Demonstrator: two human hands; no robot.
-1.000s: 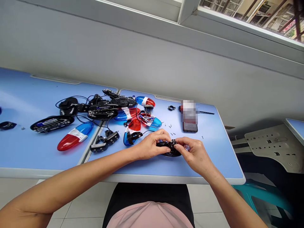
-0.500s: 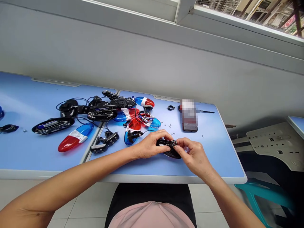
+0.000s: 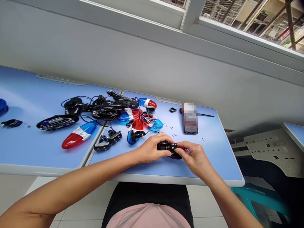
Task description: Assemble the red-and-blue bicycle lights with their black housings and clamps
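A glossy black bike light housing [image 3: 163, 145] lies near the front of the right table, its underside facing up. My left hand [image 3: 151, 147] is wrapped round its left end, thumb on the near side and fingers on the far side. My right hand [image 3: 195, 155] pinches a small black clamp part [image 3: 174, 145] on the housing between thumb and forefinger. Part of a clear, reddish piece [image 3: 187, 151] shows by the right fingers; most of it is hidden. Several loose screws [image 3: 172, 135] lie just beyond the hands.
A phone [image 3: 190, 129] and a screwdriver [image 3: 206, 115] lie at the back right. Left of the hands are red-and-blue lenses [image 3: 74, 138], open black housings [image 3: 57, 123], cables and a clamp bracket [image 3: 103, 145]. A black ring clamp [image 3: 172, 110] sits near the wall.
The camera view has shifted slightly. My left fingers and thumb sit a little wider apart on the housing, showing more of it; my right hand still pinches the clamp part.
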